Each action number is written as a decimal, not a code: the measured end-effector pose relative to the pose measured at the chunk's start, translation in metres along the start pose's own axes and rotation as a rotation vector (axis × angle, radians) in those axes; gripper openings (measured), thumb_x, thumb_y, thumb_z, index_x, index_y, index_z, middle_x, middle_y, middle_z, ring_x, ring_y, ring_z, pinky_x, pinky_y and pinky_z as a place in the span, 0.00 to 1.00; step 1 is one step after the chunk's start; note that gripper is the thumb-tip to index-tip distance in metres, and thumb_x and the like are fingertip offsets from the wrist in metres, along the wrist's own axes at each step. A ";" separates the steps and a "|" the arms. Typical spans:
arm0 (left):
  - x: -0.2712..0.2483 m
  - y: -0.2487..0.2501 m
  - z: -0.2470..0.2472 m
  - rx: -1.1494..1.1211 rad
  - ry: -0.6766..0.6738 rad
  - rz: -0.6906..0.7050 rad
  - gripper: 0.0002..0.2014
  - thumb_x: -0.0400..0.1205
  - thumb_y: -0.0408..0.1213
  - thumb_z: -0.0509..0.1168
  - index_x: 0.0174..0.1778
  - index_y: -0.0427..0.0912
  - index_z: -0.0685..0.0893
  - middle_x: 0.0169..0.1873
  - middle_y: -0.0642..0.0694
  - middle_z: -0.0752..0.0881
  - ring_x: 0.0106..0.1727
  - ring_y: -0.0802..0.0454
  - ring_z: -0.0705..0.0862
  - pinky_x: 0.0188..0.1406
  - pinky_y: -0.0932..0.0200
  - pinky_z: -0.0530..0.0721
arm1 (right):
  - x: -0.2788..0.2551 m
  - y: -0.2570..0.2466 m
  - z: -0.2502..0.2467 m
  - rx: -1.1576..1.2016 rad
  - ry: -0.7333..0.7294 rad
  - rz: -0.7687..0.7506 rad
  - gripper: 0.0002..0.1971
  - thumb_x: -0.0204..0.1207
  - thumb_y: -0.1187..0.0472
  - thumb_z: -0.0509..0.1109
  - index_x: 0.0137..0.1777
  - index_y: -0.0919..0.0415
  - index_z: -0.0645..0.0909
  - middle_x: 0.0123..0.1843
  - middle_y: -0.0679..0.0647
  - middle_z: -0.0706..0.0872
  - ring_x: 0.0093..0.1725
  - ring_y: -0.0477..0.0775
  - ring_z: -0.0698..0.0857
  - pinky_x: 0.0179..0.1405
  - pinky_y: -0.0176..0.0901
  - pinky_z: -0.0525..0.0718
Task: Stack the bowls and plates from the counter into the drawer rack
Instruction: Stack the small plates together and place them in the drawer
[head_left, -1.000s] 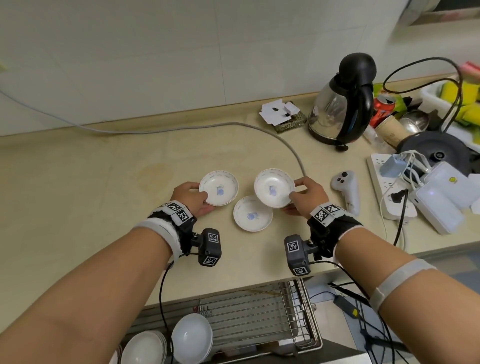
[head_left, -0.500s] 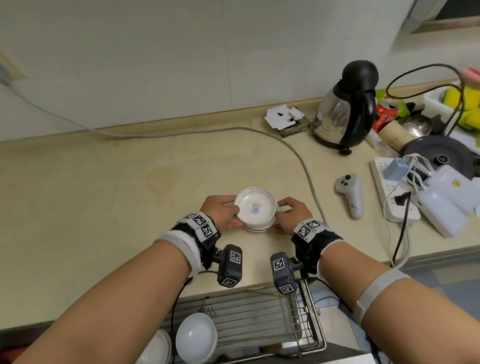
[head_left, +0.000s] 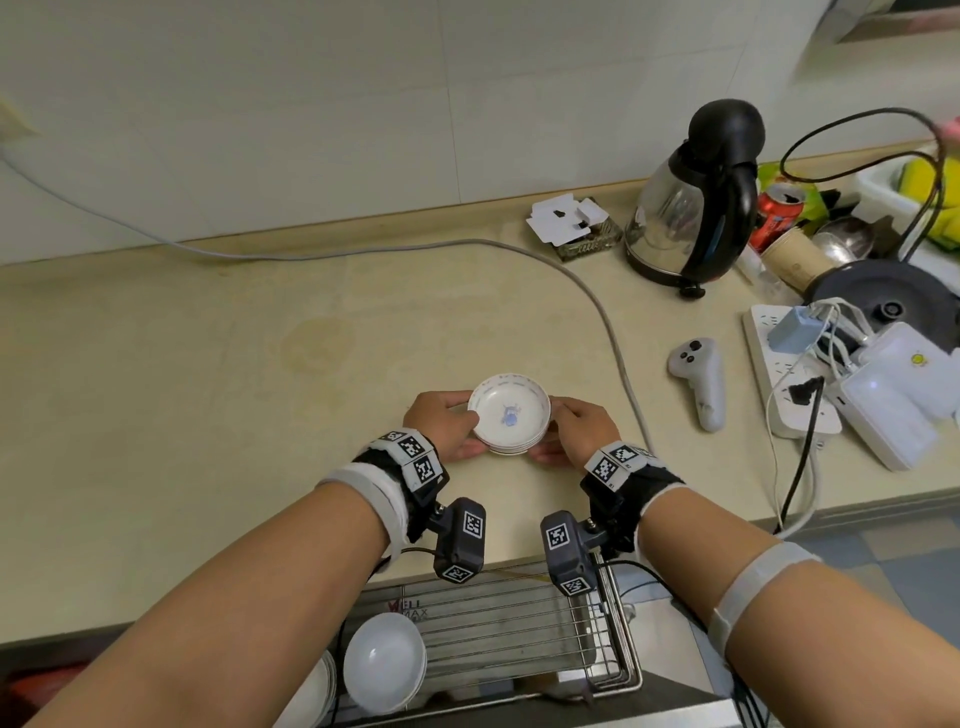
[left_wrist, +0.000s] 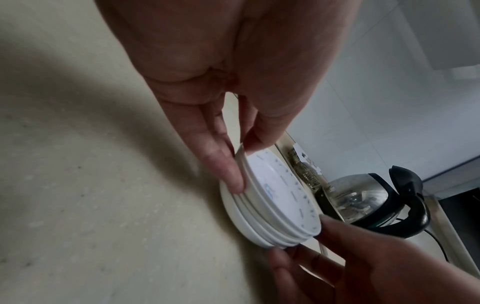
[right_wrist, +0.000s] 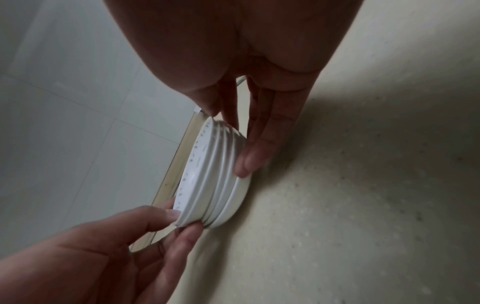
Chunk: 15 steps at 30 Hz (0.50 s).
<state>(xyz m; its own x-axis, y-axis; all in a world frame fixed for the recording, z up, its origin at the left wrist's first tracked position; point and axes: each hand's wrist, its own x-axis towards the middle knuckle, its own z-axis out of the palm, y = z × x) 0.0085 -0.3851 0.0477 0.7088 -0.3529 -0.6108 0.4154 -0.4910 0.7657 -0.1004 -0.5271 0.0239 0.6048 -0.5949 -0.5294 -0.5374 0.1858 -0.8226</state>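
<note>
Stacked plates, lower ones mostly hidden

Stack of small dishes: glazed white ceramic, glossy, smooth, blue print. Counter: matt beige stone-like surface, finely speckled. Drawer rack: shiny metal wire. Bowl in rack: glossy white. Kettle: polished metal body, black plastic lid and handle. Controller: matt grey plastic.
</note>
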 end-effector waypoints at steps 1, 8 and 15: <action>0.000 -0.001 0.000 0.035 0.004 0.013 0.23 0.81 0.24 0.64 0.70 0.46 0.87 0.59 0.37 0.91 0.48 0.35 0.94 0.38 0.51 0.95 | 0.000 -0.002 0.000 -0.005 -0.024 0.017 0.15 0.81 0.53 0.61 0.56 0.54 0.88 0.48 0.64 0.93 0.43 0.70 0.94 0.42 0.61 0.93; -0.009 -0.009 0.006 -0.023 0.009 0.008 0.25 0.83 0.25 0.61 0.74 0.50 0.84 0.61 0.37 0.88 0.54 0.35 0.92 0.50 0.43 0.94 | 0.004 -0.011 0.003 -0.109 -0.153 0.052 0.16 0.77 0.64 0.65 0.65 0.64 0.78 0.57 0.72 0.87 0.46 0.74 0.92 0.40 0.64 0.93; -0.060 -0.035 -0.028 -0.144 0.109 0.069 0.23 0.83 0.25 0.62 0.71 0.48 0.86 0.60 0.36 0.89 0.53 0.34 0.93 0.38 0.56 0.94 | -0.018 -0.016 0.024 -0.167 -0.339 0.043 0.10 0.74 0.65 0.65 0.54 0.61 0.71 0.52 0.71 0.87 0.47 0.77 0.91 0.49 0.76 0.88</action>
<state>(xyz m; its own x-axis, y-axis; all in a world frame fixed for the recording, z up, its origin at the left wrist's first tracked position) -0.0325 -0.3243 0.0632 0.7928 -0.2896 -0.5363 0.4352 -0.3471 0.8308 -0.0882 -0.5005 0.0410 0.7248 -0.2920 -0.6240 -0.6379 0.0579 -0.7680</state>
